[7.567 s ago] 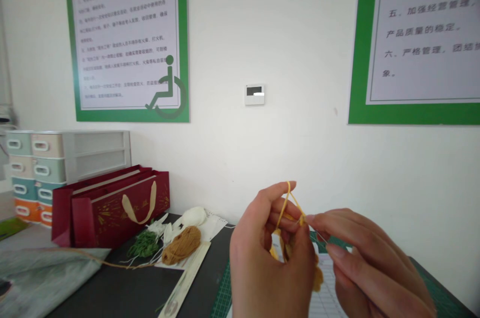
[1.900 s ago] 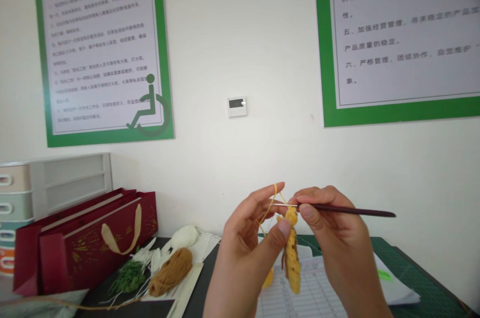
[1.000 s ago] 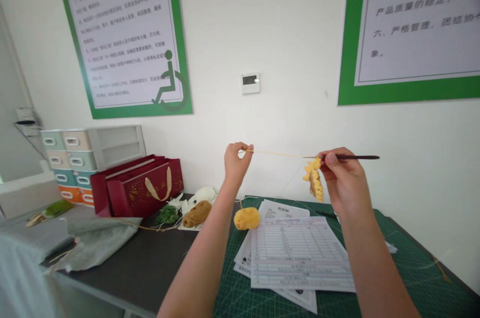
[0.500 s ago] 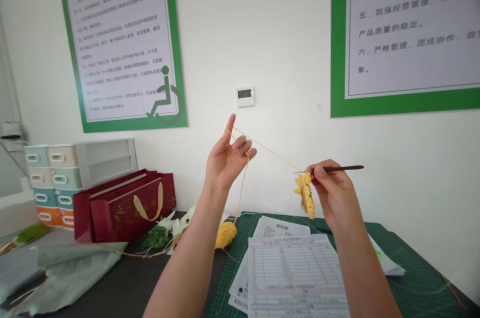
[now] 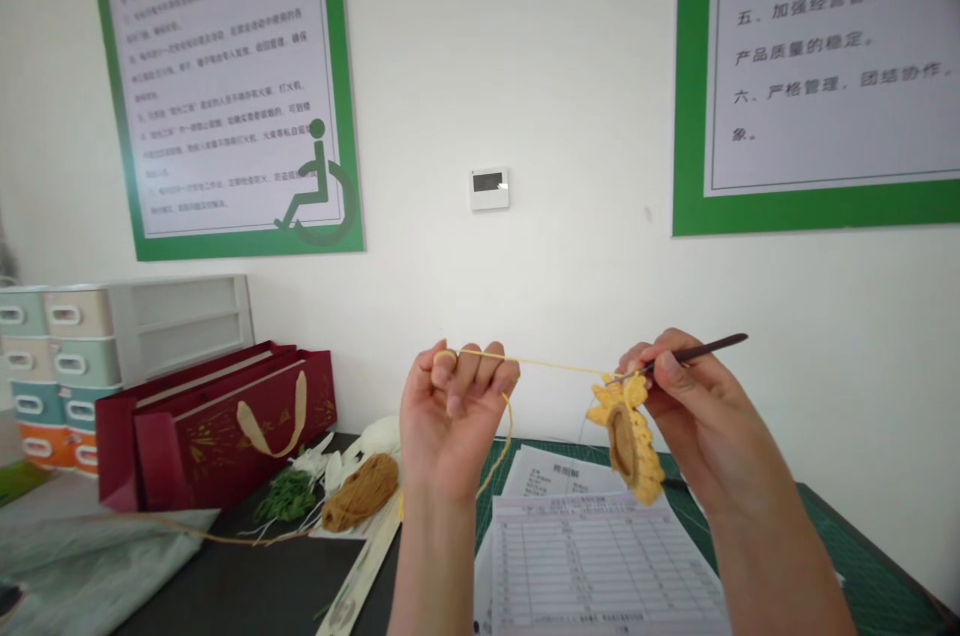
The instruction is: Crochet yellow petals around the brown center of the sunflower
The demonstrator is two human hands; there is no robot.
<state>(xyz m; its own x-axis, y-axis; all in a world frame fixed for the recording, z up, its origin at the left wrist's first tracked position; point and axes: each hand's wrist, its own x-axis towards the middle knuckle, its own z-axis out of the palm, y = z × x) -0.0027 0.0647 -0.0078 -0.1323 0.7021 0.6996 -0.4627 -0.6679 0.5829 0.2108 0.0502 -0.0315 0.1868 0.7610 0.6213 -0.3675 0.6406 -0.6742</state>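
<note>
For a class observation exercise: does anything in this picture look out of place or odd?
The green wheelchair symbol overlaps the lower corner of the wall poster, oddly covering its frame and text. The yellow yarn on the left hand and crochet hook in the right hand look normal.

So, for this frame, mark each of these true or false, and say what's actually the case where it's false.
1. The right hand holds a dark-handled crochet hook. True.
2. Yellow yarn runs from the left hand's fingers to the crocheted yellow piece. True.
3. The crocheted yellow piece lies flat on the papers. False: it is held up in the right hand, above them.
4. The brown yarn skein sits on the green cutting mat. False: it lies left of the mat, in front of the red gift bag.
5. The red gift bag has a cream ribbon handle. True.
</note>
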